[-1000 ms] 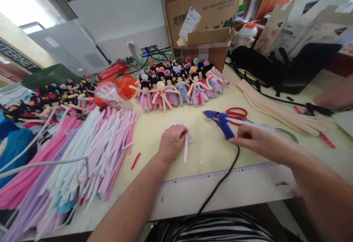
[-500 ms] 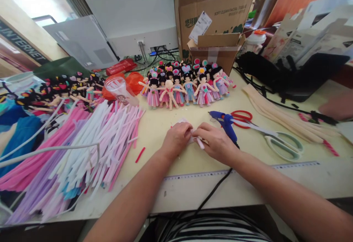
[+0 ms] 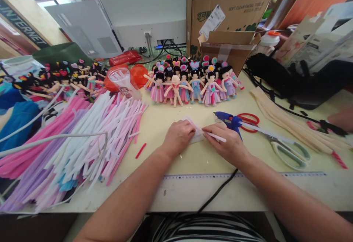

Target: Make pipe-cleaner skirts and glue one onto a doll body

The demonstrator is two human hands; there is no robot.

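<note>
On the table, my left hand (image 3: 180,135) has its fingers curled down onto a small pale, thin piece (image 3: 196,136), perhaps paper or plastic; its underside is hidden. My right hand (image 3: 227,143) pinches a short whitish stick (image 3: 219,137), which sticks out past the knuckles to the right; its inner tip lies against the pale piece. The exact kind of stick cannot be made out. Beyond the right hand lies a blue hot glue gun (image 3: 228,120). Scissors with pale green-white handles (image 3: 291,154) and red-handled scissors (image 3: 248,122) lie to its right.
Small dolls (image 3: 194,82) stand in rows at the back. Pink, white and purple fuzzy strips (image 3: 91,139) fill the left side. Beige strips (image 3: 289,117) lie right. A ruler (image 3: 193,177) runs along the front, crossed by a black cable (image 3: 217,191). A cardboard box (image 3: 226,51) stands behind.
My right hand has drawn slightly away from the left, and the stick now lies flatter, pointing right. More of the pale piece shows between the hands. The view has shifted a little left.
</note>
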